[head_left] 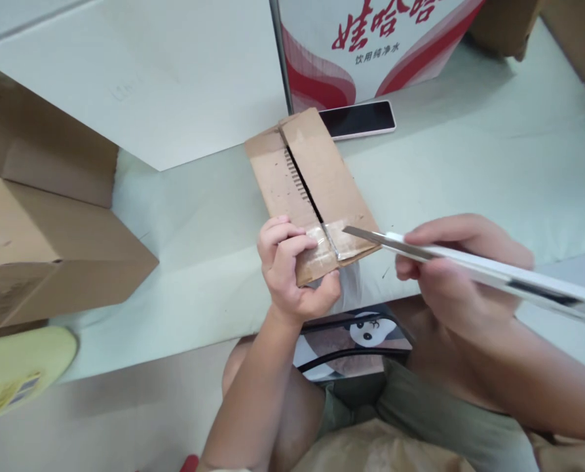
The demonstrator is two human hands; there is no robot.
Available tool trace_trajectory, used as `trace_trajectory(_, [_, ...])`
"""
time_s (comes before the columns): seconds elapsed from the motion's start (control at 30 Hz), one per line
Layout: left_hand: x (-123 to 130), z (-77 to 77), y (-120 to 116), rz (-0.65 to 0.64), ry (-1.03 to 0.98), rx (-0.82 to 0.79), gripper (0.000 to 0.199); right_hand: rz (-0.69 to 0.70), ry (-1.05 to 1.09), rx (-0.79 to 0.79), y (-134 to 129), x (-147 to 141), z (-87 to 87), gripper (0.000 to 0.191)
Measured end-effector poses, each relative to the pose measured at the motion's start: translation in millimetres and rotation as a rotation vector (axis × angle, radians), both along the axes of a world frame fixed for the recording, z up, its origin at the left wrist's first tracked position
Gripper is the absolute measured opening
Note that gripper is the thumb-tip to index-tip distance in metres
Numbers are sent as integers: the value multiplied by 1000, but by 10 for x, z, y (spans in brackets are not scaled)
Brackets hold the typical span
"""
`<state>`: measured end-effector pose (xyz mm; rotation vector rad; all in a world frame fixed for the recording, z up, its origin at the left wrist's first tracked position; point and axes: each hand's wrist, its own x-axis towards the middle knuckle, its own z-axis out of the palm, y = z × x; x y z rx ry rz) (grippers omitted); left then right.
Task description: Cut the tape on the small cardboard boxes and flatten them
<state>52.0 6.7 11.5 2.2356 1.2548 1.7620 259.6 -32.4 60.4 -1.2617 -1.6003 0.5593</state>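
Observation:
A small brown cardboard box (334, 174) lies on the pale green tabletop, its two top flaps parted by a narrow dark slit. Clear tape (354, 237) covers the end of the seam nearest me and looks split along it. My left hand (295, 269) grips that near end, fingers on top and thumb at the front edge. To the right, my right hand (462, 269) is closed around a white utility knife (489, 267). Its grey blade is out, with the tip over the taped right flap; whether it touches the cardboard I cannot tell.
Behind the box lies a phone (363, 119), dark screen up, before a white and red carton (365, 46). A large white box (154, 72) stands at the back left. Brown cartons (86, 242) and a yellow container (24, 367) occupy the left side.

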Motion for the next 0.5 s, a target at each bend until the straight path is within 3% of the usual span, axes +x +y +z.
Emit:
trace_trajectory(0.07, [2, -7, 0, 13, 7, -1, 32, -19, -45, 17, 27, -97, 82, 17])
trace_trajectory(0.13, [5, -12, -1, 18, 5, 0, 31, -13, -62, 22, 44, -157, 133, 6])
trace_trajectory(0.5, [25, -5, 4, -40, -55, -4, 29, 52, -209, 50, 102, -265, 196, 6])
